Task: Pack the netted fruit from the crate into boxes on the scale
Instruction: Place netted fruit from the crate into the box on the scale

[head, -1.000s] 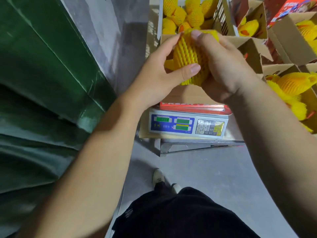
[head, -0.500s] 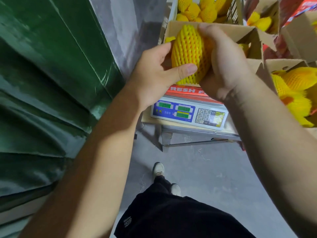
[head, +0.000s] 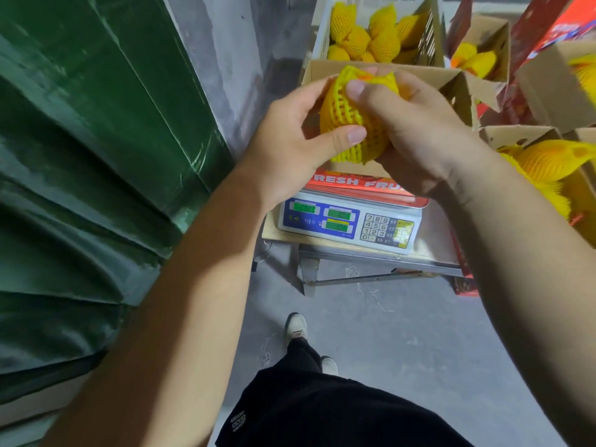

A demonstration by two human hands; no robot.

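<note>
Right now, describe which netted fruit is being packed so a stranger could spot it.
Find the blue-faced scale; a cardboard box sits on it. Above that box, the left hand and right hand hold one netted fruit, the only one lifted.

A grey concrete floor [head: 403, 333] fills the lower middle, smooth, with thin pale scraps scattered on it. On the left hangs a dark green sheet [head: 80, 156], creased in long folds with a dull sheen. Behind it rises a grey, mottled wall [head: 232, 53]. A metal-framed surface [head: 371, 266] stands on the floor by the wall. The light is even and dim.
</note>
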